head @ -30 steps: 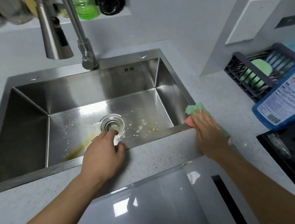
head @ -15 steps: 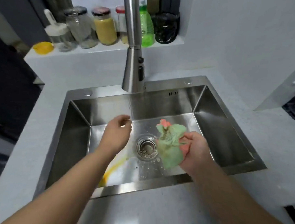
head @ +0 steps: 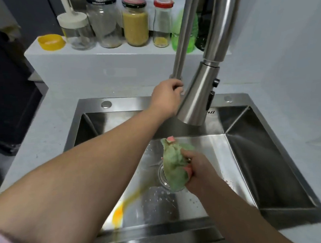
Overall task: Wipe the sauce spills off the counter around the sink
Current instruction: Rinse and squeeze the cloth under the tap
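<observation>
Cloth (head: 173, 163) bunched in right hand (head: 200, 173) fingers, over sink (head: 127, 102) drain, off bench (head: 54, 116) | left hand (head: 167, 97) moved from basin to faucet (head: 195, 101) base, fingers curled round it | likely rinse before more wiping

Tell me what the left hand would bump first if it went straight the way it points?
The shiny steel tap pipe. The left hand points at its base, and its curled fingers seem to touch it, though depth is unclear.

Cloth (head: 173, 165): green with pink patch, bunched, gripped in right hand (head: 198, 173) over the sink (head: 268, 162) drain (head: 162, 176). Sauce (head: 118, 214): yellow-orange streak on sink floor, front-left corner.
</observation>
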